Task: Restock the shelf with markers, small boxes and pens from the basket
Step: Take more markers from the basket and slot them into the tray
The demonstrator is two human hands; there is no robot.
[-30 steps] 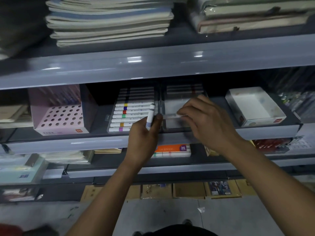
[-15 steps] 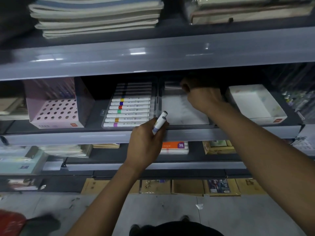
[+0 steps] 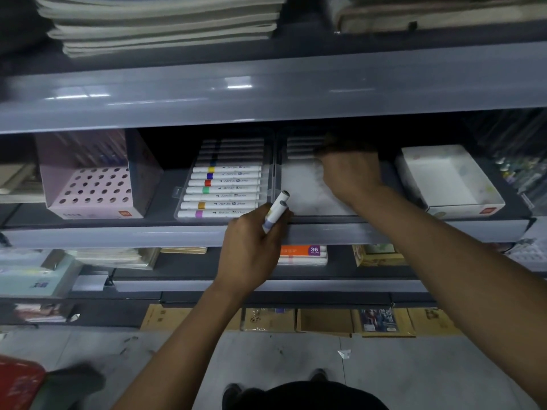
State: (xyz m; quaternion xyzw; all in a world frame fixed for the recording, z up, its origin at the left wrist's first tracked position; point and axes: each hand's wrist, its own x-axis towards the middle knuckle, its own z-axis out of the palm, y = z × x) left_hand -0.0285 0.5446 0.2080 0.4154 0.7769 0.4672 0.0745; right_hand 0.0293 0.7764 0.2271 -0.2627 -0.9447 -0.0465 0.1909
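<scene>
Left hand (image 3: pixel 251 250) grips spare markers (image 3: pixel 275 213) at shelf (image 3: pixel 148 235) edge. Right hand (image 3: pixel 350 170) deep in clear tray (image 3: pixel 299 199); grip indiscernible. Risk: loosely held markers slipping to the floor.

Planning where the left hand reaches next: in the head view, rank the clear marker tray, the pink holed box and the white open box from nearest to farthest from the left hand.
From the left hand:
1. Clear marker tray, just above it, slightly left.
2. Pink holed box, far left.
3. White open box, far right.
</scene>
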